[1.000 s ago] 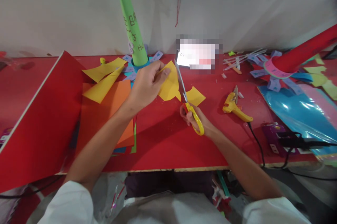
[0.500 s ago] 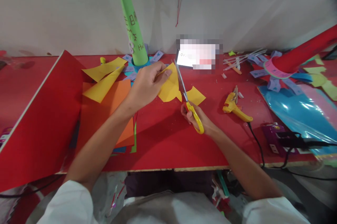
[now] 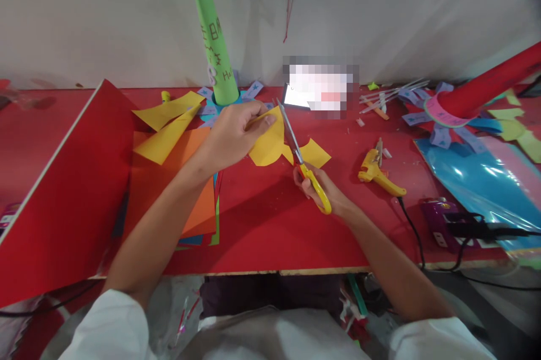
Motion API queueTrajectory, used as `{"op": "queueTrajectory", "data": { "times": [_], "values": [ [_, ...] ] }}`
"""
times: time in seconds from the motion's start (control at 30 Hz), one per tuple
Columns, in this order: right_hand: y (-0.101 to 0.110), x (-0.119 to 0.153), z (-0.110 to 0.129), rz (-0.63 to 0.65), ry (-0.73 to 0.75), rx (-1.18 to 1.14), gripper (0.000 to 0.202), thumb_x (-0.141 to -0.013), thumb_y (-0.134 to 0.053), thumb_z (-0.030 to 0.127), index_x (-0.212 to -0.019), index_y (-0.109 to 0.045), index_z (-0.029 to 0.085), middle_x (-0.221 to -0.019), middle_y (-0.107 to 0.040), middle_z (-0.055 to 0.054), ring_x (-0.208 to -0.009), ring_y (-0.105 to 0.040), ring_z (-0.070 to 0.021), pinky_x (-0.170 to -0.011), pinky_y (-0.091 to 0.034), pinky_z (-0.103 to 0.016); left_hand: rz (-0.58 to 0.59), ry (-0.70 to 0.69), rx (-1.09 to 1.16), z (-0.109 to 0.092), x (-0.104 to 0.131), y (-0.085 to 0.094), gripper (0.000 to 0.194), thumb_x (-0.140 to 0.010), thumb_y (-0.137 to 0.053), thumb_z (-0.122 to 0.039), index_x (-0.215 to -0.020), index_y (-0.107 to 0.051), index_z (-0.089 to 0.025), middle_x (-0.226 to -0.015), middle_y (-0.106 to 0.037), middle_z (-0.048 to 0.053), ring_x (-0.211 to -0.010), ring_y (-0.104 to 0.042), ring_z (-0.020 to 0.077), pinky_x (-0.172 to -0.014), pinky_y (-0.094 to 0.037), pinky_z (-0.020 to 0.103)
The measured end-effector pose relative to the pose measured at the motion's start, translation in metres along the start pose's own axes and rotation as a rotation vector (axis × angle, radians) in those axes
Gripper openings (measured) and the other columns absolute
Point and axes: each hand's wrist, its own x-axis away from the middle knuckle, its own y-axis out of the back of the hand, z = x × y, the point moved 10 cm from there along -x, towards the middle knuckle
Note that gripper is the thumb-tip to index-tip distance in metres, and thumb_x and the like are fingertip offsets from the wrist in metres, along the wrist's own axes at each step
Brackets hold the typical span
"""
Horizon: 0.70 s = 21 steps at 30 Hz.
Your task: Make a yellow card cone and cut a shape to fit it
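My left hand (image 3: 239, 132) pinches a piece of yellow paper (image 3: 267, 143) between thumb and fingers, above the red table. Yellow-handled scissors (image 3: 315, 188) are in my right hand (image 3: 316, 182), their blades pointing up and away along the paper's right edge. The blades look slightly parted at the tips; whether they touch the paper I cannot tell. Behind the scissors a yellow paper scrap (image 3: 316, 154) lies on the table. To the left, more curled yellow paper (image 3: 169, 134) rests on orange sheets (image 3: 198, 202).
A green paper tower (image 3: 215, 50) stands at the back, beside a blurred lit screen (image 3: 300, 95). On the right are a yellow glue gun (image 3: 374, 171) with its cord, a purple box (image 3: 442, 219), and a red paper tube (image 3: 490, 84). A red board (image 3: 84, 180) leans at left.
The yellow paper in my left hand has shifted slightly left and turned a little. My right hand and the scissors have moved slightly right, and the blade tips show a small gap.
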Motion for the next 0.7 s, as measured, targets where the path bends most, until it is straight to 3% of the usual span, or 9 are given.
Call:
{"op": "queueTrajectory", "data": {
  "times": [0.2, 0.4, 0.5, 0.7],
  "values": [
    [0.0055, -0.0002, 0.0034, -0.019, 0.011, 0.113, 0.075, -0.085, -0.06, 0.098, -0.076, -0.048, 0.025, -0.067, -0.044, 0.002, -0.059, -0.038, -0.0131, -0.05, -0.029, -0.029, 0.008, 0.014, 0.038, 0.0002, -0.0006, 0.0003, 0.048, -0.103, -0.071, -0.049, -0.07, -0.048, -0.023, -0.062, -0.034, -0.004, -0.057, -0.033, 0.0127, -0.056, -0.028, 0.031],
    [0.0028, 0.001, 0.0062, 0.009, 0.049, 0.094, 0.075, -0.086, -0.056, 0.099, -0.081, -0.051, 0.024, -0.072, -0.047, 0.001, -0.06, -0.04, -0.0129, -0.051, -0.031, -0.029, 0.021, 0.013, 0.074, 0.001, -0.0007, 0.002, 0.053, -0.1, -0.074, -0.055, -0.068, -0.047, -0.023, -0.061, -0.032, -0.003, -0.056, -0.031, 0.0122, -0.053, -0.025, 0.03],
    [0.0002, 0.0008, 0.0035, 0.019, 0.056, 0.091, 0.074, -0.087, -0.058, 0.097, -0.082, -0.052, 0.024, -0.076, -0.051, 0.0, -0.061, -0.041, -0.0125, -0.052, -0.032, -0.028, 0.035, 0.014, 0.065, 0.0023, -0.0007, 0.0034, 0.052, -0.098, -0.077, -0.055, -0.068, -0.05, -0.023, -0.06, -0.033, -0.004, -0.056, -0.033, 0.0125, -0.055, -0.027, 0.03],
    [0.0057, 0.0013, 0.0016, -0.012, -0.001, 0.141, 0.069, -0.087, -0.066, 0.091, -0.075, -0.049, 0.025, -0.062, -0.044, 0.003, -0.055, -0.039, -0.0128, -0.048, -0.031, -0.028, 0.11, 0.024, -0.019, -0.0003, -0.0005, 0.0033, 0.049, -0.103, -0.072, -0.051, -0.069, -0.052, -0.023, -0.06, -0.038, -0.002, -0.057, -0.038, 0.0138, -0.057, -0.032, 0.033]
  ]
}}
